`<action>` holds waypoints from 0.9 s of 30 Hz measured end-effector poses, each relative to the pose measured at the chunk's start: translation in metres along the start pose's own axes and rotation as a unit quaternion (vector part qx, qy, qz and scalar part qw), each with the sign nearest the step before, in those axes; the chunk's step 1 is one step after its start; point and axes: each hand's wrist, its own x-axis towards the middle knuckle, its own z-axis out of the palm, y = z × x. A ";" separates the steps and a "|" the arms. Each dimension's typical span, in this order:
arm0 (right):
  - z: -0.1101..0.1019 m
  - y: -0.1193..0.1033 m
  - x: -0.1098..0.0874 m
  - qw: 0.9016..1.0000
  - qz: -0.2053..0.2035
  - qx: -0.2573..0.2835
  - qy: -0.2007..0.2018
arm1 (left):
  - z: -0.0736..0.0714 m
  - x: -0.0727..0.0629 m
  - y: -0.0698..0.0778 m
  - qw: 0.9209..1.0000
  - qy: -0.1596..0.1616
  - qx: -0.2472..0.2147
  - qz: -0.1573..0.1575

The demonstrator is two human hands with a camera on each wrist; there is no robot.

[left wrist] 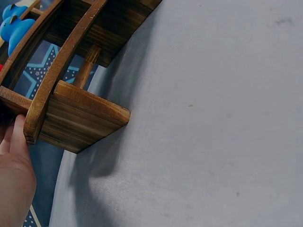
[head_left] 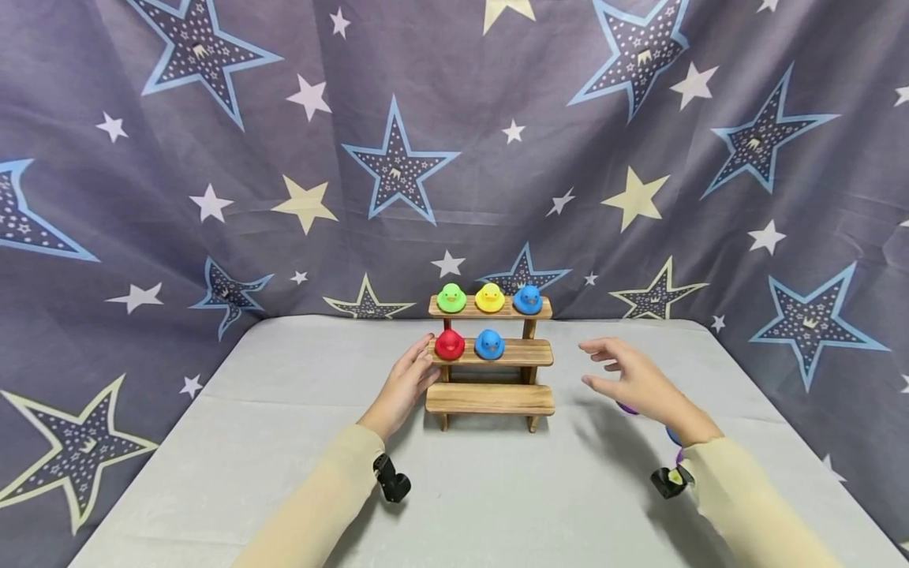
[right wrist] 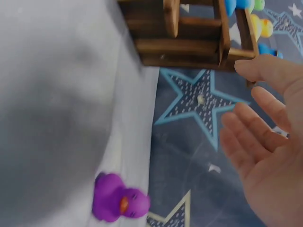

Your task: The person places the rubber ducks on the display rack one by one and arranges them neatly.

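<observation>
A three-tier wooden stand (head_left: 490,398) is in the middle of the table. On its top shelf sit a green rubber duck (head_left: 451,298), a yellow rubber duck (head_left: 490,298) and a blue rubber duck (head_left: 528,300). The middle shelf bears a red rubber duck (head_left: 450,345) and another blue rubber duck (head_left: 490,345). My left hand (head_left: 406,386) rests its extended fingers against the stand's left side; some fingertips are hidden in the left wrist view. Right of the stand, my right hand (head_left: 635,384) hovers with spread, slightly bent fingers, holding nothing.
A purple rubber duck (right wrist: 113,198) stands on the table near the right hand. Bits of blue and purple things show from behind the right forearm in the head view. A grey star-patterned curtain (head_left: 454,197) hangs behind and beside the white-covered table (head_left: 490,497).
</observation>
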 end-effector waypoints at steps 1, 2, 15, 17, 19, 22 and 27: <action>-0.002 0.003 -0.002 1.000 0.005 -0.001 0.000 | 0.000 0.000 0.000 1.000 0.000 0.000 0.000; -0.003 0.006 -0.004 1.000 0.011 -0.001 -0.001 | 0.000 0.000 0.000 1.000 0.000 0.001 0.000; -0.016 0.037 -0.023 0.996 0.092 -0.001 -0.017 | 0.000 -0.001 0.000 1.000 0.001 0.006 -0.003; -0.015 0.041 -0.025 0.994 0.106 -0.012 -0.019 | 0.000 -0.001 0.000 1.000 0.002 0.002 -0.002; -0.013 0.044 -0.027 0.992 0.122 -0.019 -0.022 | 0.000 -0.001 0.000 1.000 0.000 -0.001 0.001; -0.011 0.049 -0.031 0.988 0.147 -0.028 -0.027 | -0.001 -0.001 -0.001 1.000 -0.001 -0.002 0.001; -0.009 0.054 -0.037 0.984 0.173 -0.022 -0.034 | -0.001 -0.001 -0.001 1.000 -0.003 0.000 0.000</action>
